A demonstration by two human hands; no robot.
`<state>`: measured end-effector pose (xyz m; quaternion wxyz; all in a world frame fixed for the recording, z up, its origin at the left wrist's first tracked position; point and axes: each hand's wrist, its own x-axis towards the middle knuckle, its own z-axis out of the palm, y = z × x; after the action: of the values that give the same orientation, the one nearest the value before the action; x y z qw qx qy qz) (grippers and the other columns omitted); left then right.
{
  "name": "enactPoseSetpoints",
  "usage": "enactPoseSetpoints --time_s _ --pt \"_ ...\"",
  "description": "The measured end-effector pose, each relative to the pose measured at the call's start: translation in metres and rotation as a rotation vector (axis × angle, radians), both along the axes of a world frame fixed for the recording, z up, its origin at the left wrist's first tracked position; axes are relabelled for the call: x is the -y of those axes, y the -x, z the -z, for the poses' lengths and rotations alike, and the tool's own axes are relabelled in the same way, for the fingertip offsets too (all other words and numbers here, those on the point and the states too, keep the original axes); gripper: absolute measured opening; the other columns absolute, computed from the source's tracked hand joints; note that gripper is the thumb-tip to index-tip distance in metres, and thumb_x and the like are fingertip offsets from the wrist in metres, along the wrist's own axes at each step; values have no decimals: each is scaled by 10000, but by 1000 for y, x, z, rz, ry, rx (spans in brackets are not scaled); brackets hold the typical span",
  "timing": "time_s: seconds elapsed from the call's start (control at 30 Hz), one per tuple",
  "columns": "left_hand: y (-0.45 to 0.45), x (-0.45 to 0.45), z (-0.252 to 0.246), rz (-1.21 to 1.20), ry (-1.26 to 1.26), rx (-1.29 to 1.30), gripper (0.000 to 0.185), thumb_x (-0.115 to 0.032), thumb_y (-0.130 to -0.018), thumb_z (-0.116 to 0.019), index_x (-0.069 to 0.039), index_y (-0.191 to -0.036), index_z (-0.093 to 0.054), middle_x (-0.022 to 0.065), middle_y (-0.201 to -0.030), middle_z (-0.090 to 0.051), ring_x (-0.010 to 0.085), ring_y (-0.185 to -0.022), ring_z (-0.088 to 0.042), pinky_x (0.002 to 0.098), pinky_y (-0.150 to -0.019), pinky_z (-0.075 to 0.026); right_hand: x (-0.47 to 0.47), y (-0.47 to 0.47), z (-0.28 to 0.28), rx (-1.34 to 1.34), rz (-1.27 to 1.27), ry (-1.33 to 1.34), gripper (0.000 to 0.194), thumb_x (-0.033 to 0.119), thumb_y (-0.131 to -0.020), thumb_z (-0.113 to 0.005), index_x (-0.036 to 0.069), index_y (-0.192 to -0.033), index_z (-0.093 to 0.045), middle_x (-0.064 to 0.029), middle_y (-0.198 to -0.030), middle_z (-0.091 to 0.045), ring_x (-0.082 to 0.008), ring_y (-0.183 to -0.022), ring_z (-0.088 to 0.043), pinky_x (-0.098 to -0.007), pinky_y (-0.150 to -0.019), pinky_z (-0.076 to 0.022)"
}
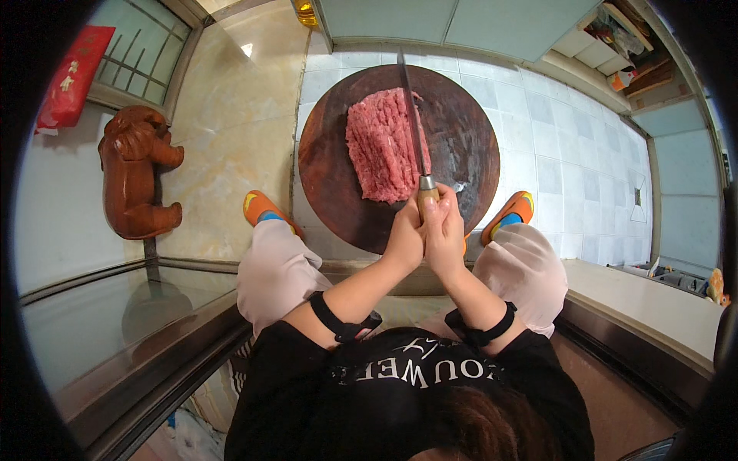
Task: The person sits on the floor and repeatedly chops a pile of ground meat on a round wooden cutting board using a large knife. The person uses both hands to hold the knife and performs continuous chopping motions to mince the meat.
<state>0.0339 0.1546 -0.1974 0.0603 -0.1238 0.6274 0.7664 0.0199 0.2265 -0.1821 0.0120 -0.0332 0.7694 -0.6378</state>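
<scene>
A flat slab of raw minced meat (pixel 380 147) lies on a round dark wooden chopping block (pixel 467 144). The steel blade of a knife (pixel 412 115), seen almost edge-on, runs along the right part of the meat and points away from me. Both my hands are wrapped around its wooden handle (pixel 428 199). My left hand (pixel 408 233) holds it from the left, and my right hand (pixel 445 227) from the right with the thumb along the top. Whether the blade's edge touches the wood beneath the meat cannot be seen.
My feet in orange slippers (pixel 262 207) flank the block on the tiled floor (pixel 548 138). A carved wooden animal figure (pixel 130 178) is at left. Pale cabinets (pixel 392 23) line the far side. A low ledge (pixel 640 311) is at right, a glass panel (pixel 115 328) at left.
</scene>
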Motion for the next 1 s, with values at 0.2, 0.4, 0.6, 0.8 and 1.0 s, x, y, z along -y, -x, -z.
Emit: enactPoseSetpoints --time_s 0.2,0.4,0.6,0.8,1.0 --pt "5 2 5 -72 -17 8 344 -335 -893 -508 -23 -1038 -520 83 -762 -590 133 -723 -547 298 -660 -451 6 2 10 245 56 -44 340 264 -860 -524 4 -1074 -477 -213 -794 -586 -333 -750 -605 -380 -671 -457" --pt "2 5 5 -82 58 -47 316 -306 -890 -513 -19 -1023 -525 34 -792 -604 116 -735 -541 278 -658 -440 6 -2 7 -34 4 51 339 255 -853 -514 9 -1083 -475 -215 -813 -586 -337 -777 -611 -379 -694 -462" --pt "0 6 1 -106 -77 37 313 -303 -891 -517 0 -963 -547 49 -841 -607 111 -768 -536 256 -689 -438 10 0 1 95 -26 4 311 264 -867 -484 4 -1037 -503 -206 -814 -596 -287 -770 -623 -369 -692 -463" --pt "0 6 -6 -131 0 19 229 -278 -921 -481 -54 -909 -530 -22 -799 -518 71 -742 -476 242 -647 -408 10 -2 -4 208 -44 9 303 244 -877 -480 -7 -1044 -512 -131 -789 -565 -209 -724 -559 -315 -669 -439" --pt "2 5 -5 -105 38 -24 281 -323 -911 -491 -46 -907 -537 -19 -768 -518 81 -713 -481 252 -635 -415 9 0 -1 -41 -27 70 313 262 -870 -499 -10 -1023 -520 -188 -765 -573 -288 -724 -605 -341 -656 -454"
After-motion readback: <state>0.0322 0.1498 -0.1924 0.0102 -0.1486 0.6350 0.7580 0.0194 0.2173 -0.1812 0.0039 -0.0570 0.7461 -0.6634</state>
